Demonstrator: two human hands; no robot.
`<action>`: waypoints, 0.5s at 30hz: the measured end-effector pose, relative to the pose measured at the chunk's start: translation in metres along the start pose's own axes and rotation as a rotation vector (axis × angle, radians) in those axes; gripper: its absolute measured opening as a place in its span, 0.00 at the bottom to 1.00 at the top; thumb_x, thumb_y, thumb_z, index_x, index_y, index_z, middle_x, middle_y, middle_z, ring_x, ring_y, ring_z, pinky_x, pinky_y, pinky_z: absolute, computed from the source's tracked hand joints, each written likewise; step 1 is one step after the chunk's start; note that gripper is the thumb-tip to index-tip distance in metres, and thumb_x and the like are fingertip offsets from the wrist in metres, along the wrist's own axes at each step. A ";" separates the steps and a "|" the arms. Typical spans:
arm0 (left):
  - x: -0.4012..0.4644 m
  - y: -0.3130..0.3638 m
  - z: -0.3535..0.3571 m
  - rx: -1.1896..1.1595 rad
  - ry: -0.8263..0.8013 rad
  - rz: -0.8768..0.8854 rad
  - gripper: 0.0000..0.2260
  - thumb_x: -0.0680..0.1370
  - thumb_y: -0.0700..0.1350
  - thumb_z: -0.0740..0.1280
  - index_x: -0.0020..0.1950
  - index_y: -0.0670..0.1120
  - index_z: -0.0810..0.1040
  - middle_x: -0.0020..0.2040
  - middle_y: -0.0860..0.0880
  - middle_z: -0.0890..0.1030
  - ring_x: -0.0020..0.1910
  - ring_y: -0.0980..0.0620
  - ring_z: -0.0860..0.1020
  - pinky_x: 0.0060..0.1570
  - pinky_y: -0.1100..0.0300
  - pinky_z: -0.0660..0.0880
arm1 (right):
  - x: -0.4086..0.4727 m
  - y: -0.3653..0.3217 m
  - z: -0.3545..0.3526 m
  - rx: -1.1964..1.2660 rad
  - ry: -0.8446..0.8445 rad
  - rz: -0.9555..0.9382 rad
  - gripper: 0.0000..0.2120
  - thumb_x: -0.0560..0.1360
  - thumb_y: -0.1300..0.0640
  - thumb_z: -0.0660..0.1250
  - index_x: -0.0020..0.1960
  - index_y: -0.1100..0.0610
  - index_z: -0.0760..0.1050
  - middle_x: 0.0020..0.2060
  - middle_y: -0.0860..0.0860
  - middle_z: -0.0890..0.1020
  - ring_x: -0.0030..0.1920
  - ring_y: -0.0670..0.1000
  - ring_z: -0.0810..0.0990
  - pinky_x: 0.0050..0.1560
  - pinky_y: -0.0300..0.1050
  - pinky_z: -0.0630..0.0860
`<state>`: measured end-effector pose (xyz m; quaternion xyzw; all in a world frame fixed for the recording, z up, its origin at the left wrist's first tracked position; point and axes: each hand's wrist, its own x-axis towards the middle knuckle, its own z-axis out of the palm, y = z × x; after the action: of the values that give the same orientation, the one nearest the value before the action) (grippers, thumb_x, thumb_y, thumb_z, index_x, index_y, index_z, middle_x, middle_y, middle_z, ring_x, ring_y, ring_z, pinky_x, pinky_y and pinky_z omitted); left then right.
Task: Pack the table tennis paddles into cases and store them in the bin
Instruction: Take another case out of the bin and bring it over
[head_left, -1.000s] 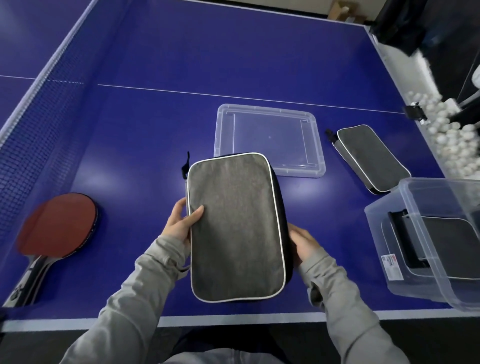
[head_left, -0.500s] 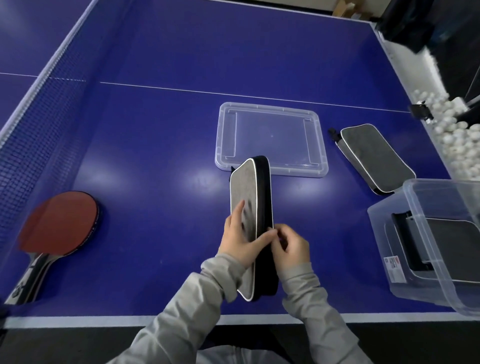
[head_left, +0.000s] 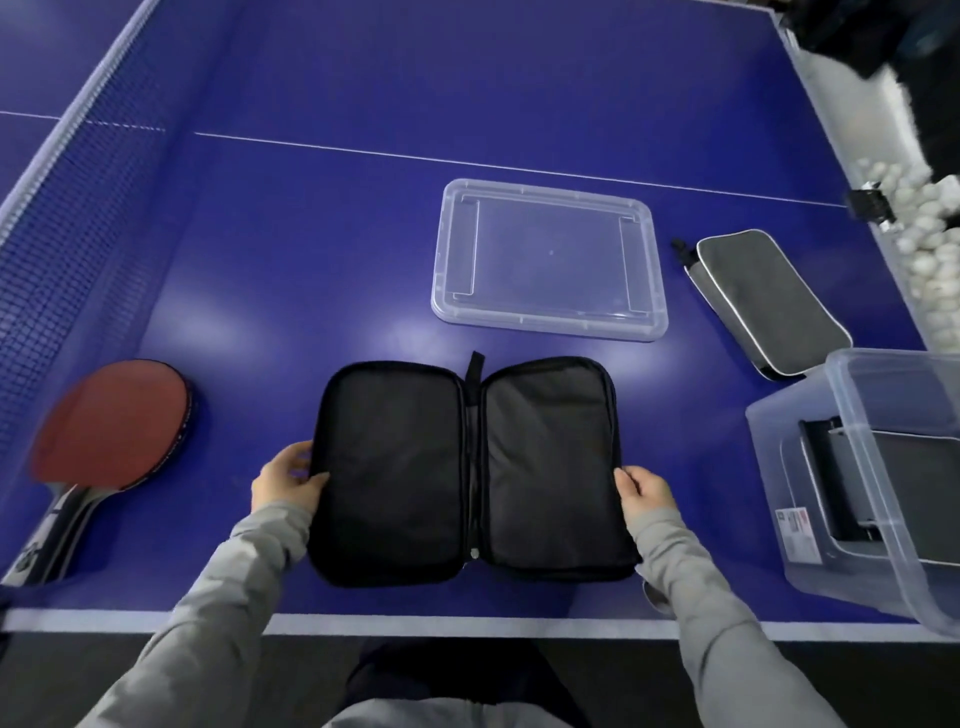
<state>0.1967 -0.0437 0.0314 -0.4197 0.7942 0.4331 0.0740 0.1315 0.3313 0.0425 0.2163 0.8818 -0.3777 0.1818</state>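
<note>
Dim overhead glare on table (head_left: 322, 249), edges warped, maybe blurred.

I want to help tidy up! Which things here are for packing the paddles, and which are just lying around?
For the job:
open case, held by left hand and right hand
red paddle
closed case
clear bin
bin lid

Just lying about:
white balls
net

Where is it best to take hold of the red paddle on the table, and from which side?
Probably the handle, from the near left. The red paddle lies flat, blade away, handle toward the table's near edge. The left hand is closest, though it now holds the open case.
</note>
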 end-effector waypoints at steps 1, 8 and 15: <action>0.004 -0.004 0.005 0.002 0.000 -0.006 0.17 0.70 0.34 0.70 0.58 0.44 0.78 0.49 0.42 0.82 0.52 0.42 0.79 0.58 0.52 0.71 | 0.005 0.004 0.004 -0.053 -0.006 0.026 0.13 0.79 0.60 0.59 0.56 0.68 0.75 0.51 0.65 0.80 0.53 0.63 0.77 0.55 0.50 0.71; 0.008 -0.016 0.032 0.144 0.037 0.035 0.22 0.72 0.34 0.66 0.66 0.44 0.72 0.59 0.39 0.76 0.59 0.39 0.74 0.58 0.53 0.68 | 0.016 0.014 0.024 -0.199 0.068 0.123 0.13 0.79 0.60 0.56 0.61 0.64 0.72 0.56 0.63 0.78 0.58 0.63 0.74 0.58 0.50 0.69; -0.035 -0.011 0.063 0.644 -0.007 0.472 0.42 0.68 0.64 0.69 0.76 0.55 0.54 0.78 0.47 0.52 0.76 0.44 0.53 0.69 0.45 0.58 | -0.006 0.009 0.042 -0.479 0.097 -0.537 0.28 0.71 0.58 0.70 0.69 0.59 0.69 0.67 0.63 0.70 0.66 0.65 0.69 0.62 0.58 0.70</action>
<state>0.2115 0.0217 0.0030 -0.1795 0.9637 0.1686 0.1028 0.1475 0.3044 0.0131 -0.0539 0.9783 -0.1837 0.0795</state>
